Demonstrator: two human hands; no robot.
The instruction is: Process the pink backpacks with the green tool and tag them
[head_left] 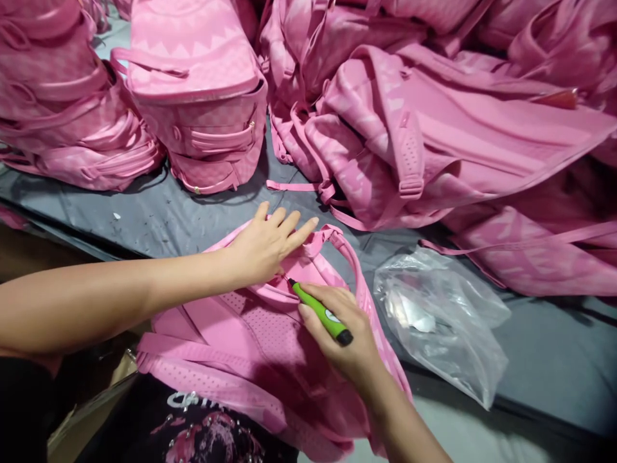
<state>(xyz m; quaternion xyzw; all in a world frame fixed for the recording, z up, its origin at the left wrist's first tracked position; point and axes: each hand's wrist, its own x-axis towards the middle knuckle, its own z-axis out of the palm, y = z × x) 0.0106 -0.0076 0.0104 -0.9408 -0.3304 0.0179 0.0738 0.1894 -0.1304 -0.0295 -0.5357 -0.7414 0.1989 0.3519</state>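
Observation:
A pink backpack [270, 328] lies at the table's front edge, its perforated back panel and shoulder straps facing up. My left hand [270, 244] rests on its top end, fingers spread, palm down. In my right hand [340, 321] is a green pen-shaped tool [318, 310] with black ends, gripped between thumb and fingers. Its thin tip points at the backpack near the top seam, just below my left palm. Whether the tip touches the fabric I cannot tell. A carry loop [332, 235] stands beside my left fingertips.
Stacked pink backpacks [193, 116] stand at the back left. A loose heap of pink backpacks [434, 128] covers the back right, with straps hanging forward. To the right, a clear plastic bag [443, 321] with something white inside lies on the grey table cover [544, 347].

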